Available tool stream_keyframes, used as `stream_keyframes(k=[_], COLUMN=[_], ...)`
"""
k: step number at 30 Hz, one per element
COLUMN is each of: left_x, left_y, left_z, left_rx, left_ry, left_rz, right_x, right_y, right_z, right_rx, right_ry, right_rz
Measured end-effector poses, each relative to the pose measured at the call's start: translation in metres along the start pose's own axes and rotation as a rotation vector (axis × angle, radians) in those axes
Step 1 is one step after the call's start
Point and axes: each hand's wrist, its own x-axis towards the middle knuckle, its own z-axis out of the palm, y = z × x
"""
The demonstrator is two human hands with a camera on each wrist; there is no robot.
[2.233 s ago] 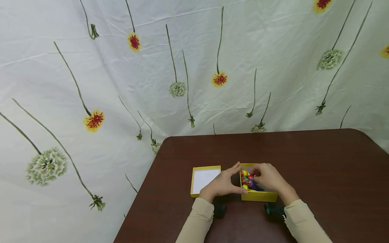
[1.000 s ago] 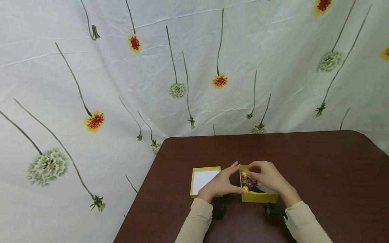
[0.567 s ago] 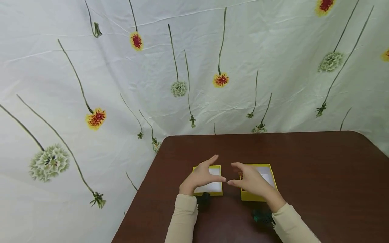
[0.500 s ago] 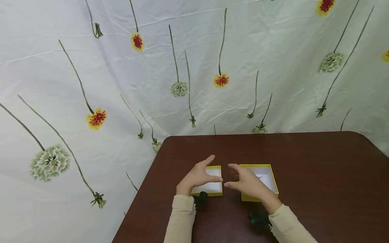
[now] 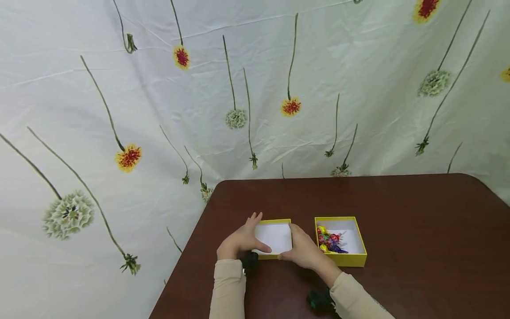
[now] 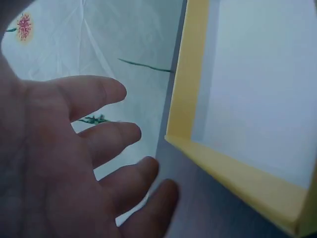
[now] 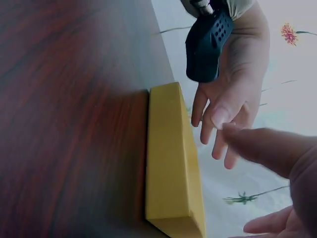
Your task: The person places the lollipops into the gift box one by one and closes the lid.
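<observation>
A shallow yellow box lid (image 5: 275, 238) with a white inside lies hollow side up on the table. My left hand (image 5: 241, 239) is at its left side, thumb over the near part and fingers spread; the left wrist view shows those fingers apart from the lid wall (image 6: 187, 74). At the lid's right side, my right hand (image 5: 304, 249) has thumb and fingers spread around the near right corner. The right wrist view shows its thumb (image 7: 270, 146) above the lid's yellow side (image 7: 168, 158). Neither hand grips anything.
Right of the lid stands a yellow box (image 5: 342, 260) with several colourful wrapped candies (image 5: 328, 241) gathered at its left side. The dark red-brown table (image 5: 418, 230) extends back to a flower-printed cloth (image 5: 255, 88). Dark wrist devices (image 5: 318, 300) hang under both sleeves.
Both hands have left the candy box and moved left to the lid. The right hand, earlier inside the box over the candies, is now at the lid's right side. Box and lid stay put.
</observation>
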Motion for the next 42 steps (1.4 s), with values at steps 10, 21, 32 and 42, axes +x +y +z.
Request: stream_keyframes(k=[10, 21, 32, 42], left_x=[-0.009, -0.007, -0.003, -0.002], left_y=[-0.015, -0.016, -0.014, -0.009], left_z=[0.004, 0.007, 0.007, 0.005], left_rx=[-0.073, -0.131, -0.195, -0.082], left_ry=[-0.014, -0.043, -0.06, 0.037], left_rz=[-0.095, -0.087, -0.058, -0.055], right_x=[0.003, 0.003, 0.008, 0.012], right_y=[0.013, 0.015, 0.017, 0.007], right_z=[0.015, 0.017, 0.017, 0.011], right_rx=[0.059, -0.044, -0.068, -0.093], right_ry=[-0.016, 0.03, 0.038, 0.058], right_rz=[0.012, 0.113, 0.124, 0.127])
